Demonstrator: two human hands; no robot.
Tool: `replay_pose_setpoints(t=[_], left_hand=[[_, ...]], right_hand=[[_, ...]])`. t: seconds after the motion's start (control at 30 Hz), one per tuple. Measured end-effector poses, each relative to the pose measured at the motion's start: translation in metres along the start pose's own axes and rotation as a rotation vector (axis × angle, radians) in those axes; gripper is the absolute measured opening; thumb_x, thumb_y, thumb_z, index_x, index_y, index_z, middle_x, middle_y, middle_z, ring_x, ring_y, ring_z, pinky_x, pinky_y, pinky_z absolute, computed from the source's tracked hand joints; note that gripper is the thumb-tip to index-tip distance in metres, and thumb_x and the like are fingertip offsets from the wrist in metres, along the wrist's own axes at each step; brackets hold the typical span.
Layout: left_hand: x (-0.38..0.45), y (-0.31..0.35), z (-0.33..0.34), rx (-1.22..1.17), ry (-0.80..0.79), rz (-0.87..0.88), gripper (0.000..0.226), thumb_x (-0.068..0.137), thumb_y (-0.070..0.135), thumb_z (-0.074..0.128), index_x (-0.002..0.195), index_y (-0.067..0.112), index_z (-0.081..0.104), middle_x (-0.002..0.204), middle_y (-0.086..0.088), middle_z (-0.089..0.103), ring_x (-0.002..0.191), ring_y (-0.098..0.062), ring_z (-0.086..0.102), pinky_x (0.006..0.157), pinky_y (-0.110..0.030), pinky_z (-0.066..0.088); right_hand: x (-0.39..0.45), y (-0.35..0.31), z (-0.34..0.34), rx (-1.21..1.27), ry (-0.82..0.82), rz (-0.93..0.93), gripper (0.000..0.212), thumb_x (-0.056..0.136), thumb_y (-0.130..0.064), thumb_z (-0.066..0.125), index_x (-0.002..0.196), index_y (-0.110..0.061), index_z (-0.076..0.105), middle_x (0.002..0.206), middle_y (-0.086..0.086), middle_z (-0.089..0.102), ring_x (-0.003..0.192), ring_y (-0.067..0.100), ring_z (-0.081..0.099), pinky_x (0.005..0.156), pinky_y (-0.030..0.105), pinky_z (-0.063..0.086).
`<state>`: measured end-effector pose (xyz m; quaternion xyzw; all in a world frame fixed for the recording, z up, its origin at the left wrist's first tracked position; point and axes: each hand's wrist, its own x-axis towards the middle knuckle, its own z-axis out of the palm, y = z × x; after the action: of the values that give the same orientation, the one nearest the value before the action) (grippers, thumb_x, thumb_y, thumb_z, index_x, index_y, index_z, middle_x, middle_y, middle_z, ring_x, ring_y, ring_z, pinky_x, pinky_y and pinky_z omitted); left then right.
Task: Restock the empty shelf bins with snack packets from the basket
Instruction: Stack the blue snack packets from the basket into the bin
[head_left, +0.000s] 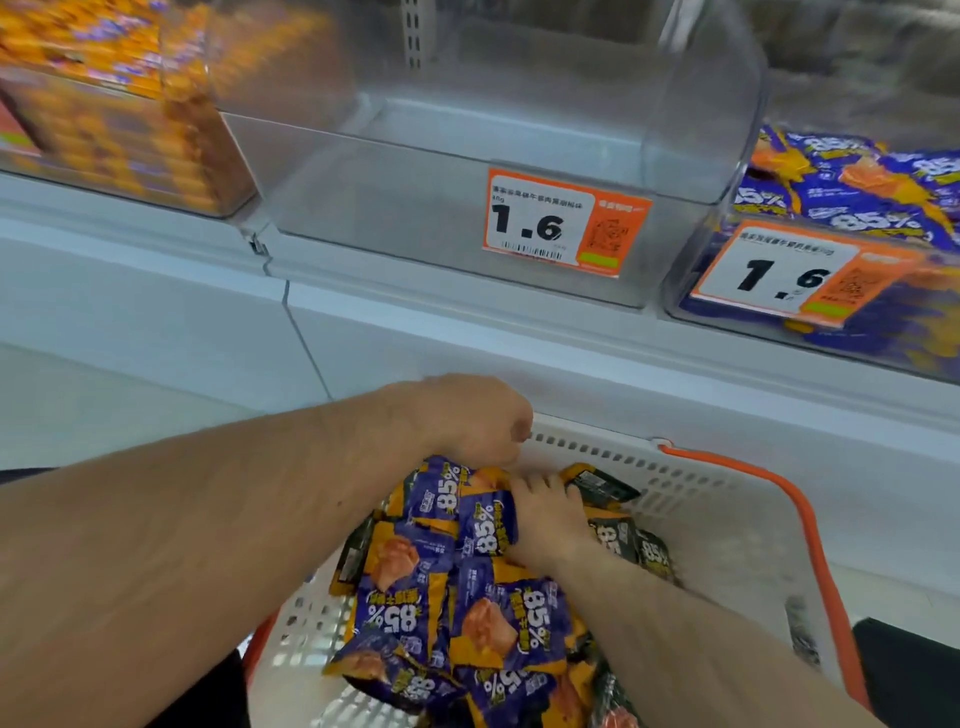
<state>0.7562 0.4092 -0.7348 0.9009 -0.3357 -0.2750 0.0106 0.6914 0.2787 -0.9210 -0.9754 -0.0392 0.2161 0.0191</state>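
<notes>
Empty bin (457, 171): 12 o'clock, unfilled.
Basket (727, 525): 6 o'clock, holds snack packets (415, 597).
Left hand (475, 421): curled over the pile; grasp unclear.
Right hand (545, 512): fingers clutching packets.
Risk: an overfull, loose grab could spill slippery packets.

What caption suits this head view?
Both hands, left and right, gather purple packets from the basket below an empty bin.
</notes>
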Motion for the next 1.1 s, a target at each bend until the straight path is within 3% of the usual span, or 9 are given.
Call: replay_pose_setpoints(t=[0.13, 0.3, 0.5, 0.63, 0.73, 0.83, 0.93, 1.0, 1.1], left_hand=[[0.0, 0.002, 0.0, 0.012, -0.012, -0.011, 0.039, 0.098, 0.03, 0.047, 0.136, 0.023, 0.052, 0.136, 0.001, 0.054, 0.119, -0.019, 0.052, 0.091, -0.03, 0.041], [-0.007, 0.007, -0.011, -0.016, -0.021, -0.018, 0.04, 0.097, 0.026, 0.047, 0.137, 0.021, 0.049, 0.138, 0.0, 0.052, 0.122, -0.02, 0.05, 0.101, -0.035, 0.042], [-0.023, 0.008, -0.035, -0.119, 0.056, -0.067, 0.053, 0.096, 0.041, 0.052, 0.143, 0.02, 0.039, 0.143, -0.001, 0.048, 0.126, -0.022, 0.049, 0.1, -0.031, 0.04], [-0.032, 0.011, -0.048, -0.33, 0.148, -0.051, 0.051, 0.089, 0.042, 0.064, 0.133, 0.019, 0.051, 0.124, 0.001, 0.063, 0.107, -0.018, 0.061, 0.093, -0.03, 0.047], [-0.039, 0.021, -0.054, -0.575, 0.192, -0.002, 0.037, 0.088, 0.026, 0.067, 0.123, 0.015, 0.058, 0.108, -0.004, 0.07, 0.088, -0.02, 0.066, 0.072, -0.028, 0.049], [-0.05, 0.03, -0.063, -0.673, 0.287, -0.065, 0.041, 0.087, 0.037, 0.068, 0.12, 0.015, 0.054, 0.105, -0.006, 0.068, 0.078, -0.019, 0.061, 0.066, -0.028, 0.044], [-0.066, 0.047, -0.068, -0.397, 0.518, -0.227, 0.055, 0.086, 0.061, 0.056, 0.107, 0.01, 0.058, 0.1, -0.006, 0.067, 0.091, -0.025, 0.063, 0.073, -0.031, 0.047], [-0.081, 0.066, -0.069, -0.658, 0.453, -0.126, 0.059, 0.086, 0.068, 0.05, 0.098, 0.012, 0.061, 0.097, -0.009, 0.068, 0.086, -0.026, 0.068, 0.074, -0.036, 0.055], [-0.096, 0.098, -0.064, -1.215, 0.25, 0.127, 0.03, 0.092, 0.055, 0.052, 0.104, 0.029, 0.06, 0.111, 0.001, 0.067, 0.096, -0.021, 0.068, 0.089, -0.043, 0.055]], right_hand=[[-0.007, 0.005, -0.005, 0.002, -0.002, 0.003, 0.069, 0.08, -0.045, 0.069, 0.139, -0.025, 0.039, 0.136, 0.007, 0.043, 0.129, 0.031, 0.034, 0.107, 0.047, 0.027], [-0.032, 0.021, -0.05, 0.546, -0.054, 0.036, 0.01, 0.087, -0.017, 0.064, 0.093, -0.022, 0.058, 0.097, -0.001, 0.061, 0.093, 0.021, 0.058, 0.085, 0.04, 0.051], [-0.081, 0.043, -0.12, 0.975, 0.042, 0.035, 0.02, 0.086, 0.0, 0.064, 0.081, -0.019, 0.061, 0.084, 0.004, 0.069, 0.082, 0.023, 0.068, 0.071, 0.039, 0.052], [-0.115, 0.056, -0.158, 1.294, 0.119, 0.009, 0.022, 0.086, 0.014, 0.059, 0.086, -0.009, 0.059, 0.084, 0.007, 0.068, 0.073, 0.017, 0.064, 0.066, 0.026, 0.052], [-0.139, 0.055, -0.183, 1.467, 0.162, 0.035, 0.019, 0.088, 0.011, 0.057, 0.087, -0.008, 0.058, 0.086, 0.01, 0.068, 0.07, 0.019, 0.066, 0.06, 0.027, 0.054], [-0.157, 0.05, -0.2, 1.557, 0.292, 0.069, 0.015, 0.089, 0.007, 0.058, 0.088, -0.008, 0.058, 0.087, 0.012, 0.07, 0.074, 0.025, 0.066, 0.067, 0.033, 0.052], [-0.167, 0.041, -0.209, 1.4, 0.607, 0.093, 0.017, 0.087, 0.004, 0.062, 0.08, -0.011, 0.058, 0.084, 0.014, 0.07, 0.075, 0.03, 0.066, 0.067, 0.037, 0.051], [-0.169, 0.034, -0.209, 1.097, 0.872, 0.084, 0.018, 0.085, -0.002, 0.064, 0.076, -0.017, 0.059, 0.076, 0.006, 0.065, 0.071, 0.021, 0.061, 0.065, 0.029, 0.047], [-0.171, 0.022, -0.209, 0.655, 1.098, -0.162, 0.014, 0.083, -0.005, 0.063, 0.082, -0.017, 0.058, 0.078, -0.005, 0.055, 0.071, 0.007, 0.045, 0.064, 0.008, 0.036]])
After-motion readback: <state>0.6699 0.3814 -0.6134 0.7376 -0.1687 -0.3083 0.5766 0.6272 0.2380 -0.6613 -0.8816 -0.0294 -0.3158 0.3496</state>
